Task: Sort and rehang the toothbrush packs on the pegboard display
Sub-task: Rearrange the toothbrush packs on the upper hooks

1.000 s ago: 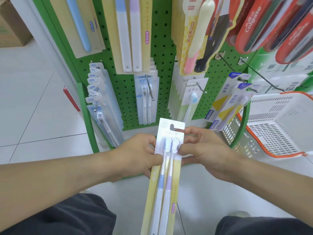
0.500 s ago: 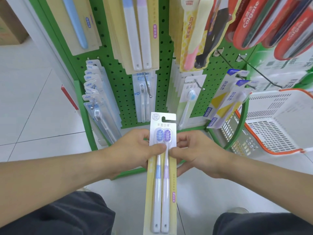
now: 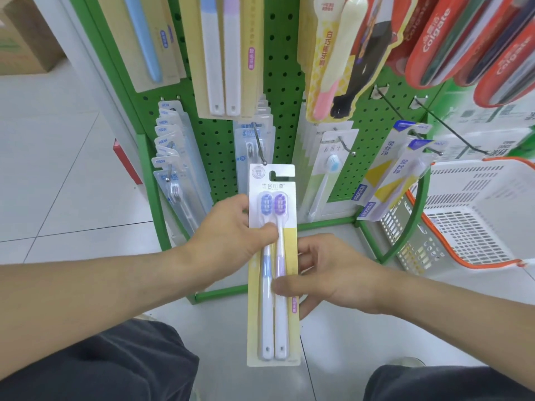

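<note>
toothbrush pack (image 3: 273,264): held upright at frame centre, below the green pegboard (image 3: 282,82) | left hand (image 3: 231,238): thumb pinched on pack below the heads | right hand (image 3: 333,274): handle section gripped lower down

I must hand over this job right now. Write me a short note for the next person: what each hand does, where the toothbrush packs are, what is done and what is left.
Left hand: grips the two-brush pack just below the brush heads, thumb on its front.
Right hand: holds the same pack at mid-handle, thumb on the front, fingers behind.
The pack is upright in front of the green pegboard, face to the camera; its hang slot is on no hook.
Matching yellow-card packs hang on the board above it.
Done: pack in hand, facing forward.
Left: lift it and, most likely, hang it with the matching packs.
</note>
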Available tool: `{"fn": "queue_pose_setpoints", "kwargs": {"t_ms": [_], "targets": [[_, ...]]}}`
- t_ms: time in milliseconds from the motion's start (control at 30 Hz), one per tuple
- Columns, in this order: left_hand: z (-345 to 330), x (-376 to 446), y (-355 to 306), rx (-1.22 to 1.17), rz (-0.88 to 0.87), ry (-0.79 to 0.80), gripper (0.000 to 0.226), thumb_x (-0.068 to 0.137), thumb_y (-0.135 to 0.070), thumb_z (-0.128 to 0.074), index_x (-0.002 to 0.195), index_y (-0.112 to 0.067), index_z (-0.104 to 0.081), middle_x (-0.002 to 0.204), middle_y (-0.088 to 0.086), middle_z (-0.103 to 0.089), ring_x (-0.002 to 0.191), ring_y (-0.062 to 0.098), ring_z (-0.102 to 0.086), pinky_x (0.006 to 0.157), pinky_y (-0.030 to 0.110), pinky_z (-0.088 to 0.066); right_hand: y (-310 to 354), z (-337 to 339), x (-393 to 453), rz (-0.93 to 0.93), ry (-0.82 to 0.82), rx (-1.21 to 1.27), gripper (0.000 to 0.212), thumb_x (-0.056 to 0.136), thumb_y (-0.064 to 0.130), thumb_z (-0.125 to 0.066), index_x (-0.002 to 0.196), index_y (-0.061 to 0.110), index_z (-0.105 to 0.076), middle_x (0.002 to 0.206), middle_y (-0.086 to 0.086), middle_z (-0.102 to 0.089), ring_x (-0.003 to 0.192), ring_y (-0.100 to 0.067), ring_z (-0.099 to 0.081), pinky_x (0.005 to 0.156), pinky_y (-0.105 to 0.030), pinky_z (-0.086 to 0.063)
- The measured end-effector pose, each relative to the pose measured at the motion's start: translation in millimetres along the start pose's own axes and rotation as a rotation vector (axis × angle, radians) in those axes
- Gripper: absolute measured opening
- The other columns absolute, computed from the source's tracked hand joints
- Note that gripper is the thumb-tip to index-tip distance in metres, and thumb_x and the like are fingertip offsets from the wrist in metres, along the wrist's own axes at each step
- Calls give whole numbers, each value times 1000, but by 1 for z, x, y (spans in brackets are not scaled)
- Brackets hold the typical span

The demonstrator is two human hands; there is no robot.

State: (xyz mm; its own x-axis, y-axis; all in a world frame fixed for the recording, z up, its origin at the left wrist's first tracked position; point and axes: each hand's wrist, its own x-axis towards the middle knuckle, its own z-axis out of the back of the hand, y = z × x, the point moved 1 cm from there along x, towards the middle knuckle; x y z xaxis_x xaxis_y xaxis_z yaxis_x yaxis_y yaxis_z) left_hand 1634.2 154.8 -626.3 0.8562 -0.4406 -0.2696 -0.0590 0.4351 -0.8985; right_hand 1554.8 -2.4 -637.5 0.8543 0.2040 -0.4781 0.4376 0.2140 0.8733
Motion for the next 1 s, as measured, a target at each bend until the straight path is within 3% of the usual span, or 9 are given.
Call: {"fn": "queue_pose_setpoints", "kwargs": {"t_ms": [67, 167, 300, 433, 533, 633, 800, 933, 1000], "targets": [[-1, 1, 2, 43, 24, 42, 16, 91, -21, -70, 104, -19, -62, 94, 10, -77, 83, 24, -72, 74, 35, -55, -2, 0, 1, 10, -27, -12, 22, 90, 0, -73, 112, 2, -71, 102, -20, -76, 91, -34, -76, 74, -48, -64], [0, 1, 5, 95, 48, 67, 34, 82, -22, -75, 110, -23, -57, 99, 3, -76, 89, 24, -74, 83, 43, -60, -5, -1, 2, 10, -21, 9, 22, 90, -1, -71, 112, 2, -72, 103, -20, -76, 93, -34, -75, 76, -49, -64], [5, -1, 3, 64, -17, -23, 33, 86, -10, -74, 110, -24, -57, 93, -4, -78, 89, 25, -74, 88, 50, -58, -8, -2, 5, 45, -74, 17, 22, 90, 2, -73, 112, 4, -72, 102, -20, -75, 83, -26, -75, 77, -44, -64], [9, -3, 2, -11, -40, -52, 31, 89, -11, -72, 113, -19, -55, 90, -1, -79, 91, 31, -74, 90, 56, -56, -7, 2, 5, 105, -13, 0, 27, 89, 0, -73, 115, 9, -71, 107, -19, -76, 92, -33, -75, 78, -43, -62], [8, -4, -2, -7, -24, 55, 25, 95, -17, -66, 117, -22, -53, 91, 1, -78, 84, 25, -75, 81, 49, -61, -6, 8, 5, 97, 14, 21, 33, 80, 6, -72, 113, 9, -71, 110, -23, -73, 93, -29, -72, 82, -48, -60], [5, -8, -3, 5, 35, 217, 21, 99, -7, -56, 117, -17, -56, 86, 5, -78, 73, 24, -75, 69, 41, -64, -8, 11, 4, 79, 25, 56, 31, 81, 3, -71, 112, 9, -72, 110, -22, -74, 91, -27, -73, 79, -45, -63], [11, -8, 4, 113, 20, 339, 30, 95, 3, -58, 119, -14, -61, 95, 11, -77, 80, 34, -75, 71, 41, -64, -12, 14, 4, 48, 73, 63, 36, 80, 5, -65, 116, 6, -70, 109, -22, -74, 92, -30, -72, 75, -42, -63], [11, -7, 8, 60, 59, 373, 31, 94, 4, -61, 119, -13, -61, 100, 9, -78, 88, 31, -76, 74, 39, -64, -12, 14, 7, 84, 39, 70, 40, 79, 1, -64, 117, 7, -71, 109, -22, -74, 95, -35, -73, 74, -42, -64], [9, -10, 10, 94, 103, 483, 26, 99, -1, -55, 117, -19, -63, 97, 8, -78, 86, 28, -76, 76, 37, -64, -13, 14, 8, 116, 8, 75, 38, 83, -5, -66, 120, 6, -70, 110, -21, -75, 96, -36, -73, 75, -43, -63]]}}
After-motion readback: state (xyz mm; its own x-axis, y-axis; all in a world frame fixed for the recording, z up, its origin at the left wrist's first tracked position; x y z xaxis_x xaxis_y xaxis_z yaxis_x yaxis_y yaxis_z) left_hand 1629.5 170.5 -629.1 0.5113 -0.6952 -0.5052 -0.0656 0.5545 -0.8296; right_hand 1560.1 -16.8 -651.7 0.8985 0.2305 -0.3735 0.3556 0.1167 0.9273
